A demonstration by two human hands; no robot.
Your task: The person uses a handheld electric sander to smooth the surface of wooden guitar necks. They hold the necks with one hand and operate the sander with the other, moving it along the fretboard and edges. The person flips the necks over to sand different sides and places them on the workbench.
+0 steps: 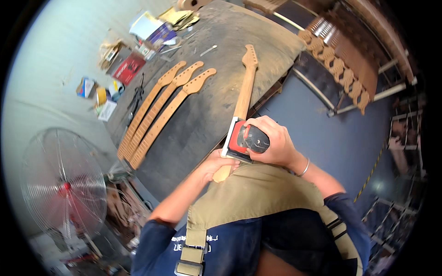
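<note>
A red and black hand-held sander point(241, 140) with a pale base lies across the lower part of a wooden guitar neck point(244, 92), and my right hand point(278, 142) is wrapped round its body. My left hand point(215, 163) grips the same neck just below the tool, near the rounded heel point(220, 175) against my khaki apron. The neck's headstock points away from me over the dark workbench point(170, 147). Three more necks with headstocks point(198, 83) lie side by side on the bench, left of the held one.
A large wire fan point(66, 184) stands at lower left. Boxes point(129, 66) and papers crowd the bench's back left. A rack of many headstocked necks point(350, 80) is at upper right. Metal racks point(386, 216) edge the grey floor point(331, 147) on the right.
</note>
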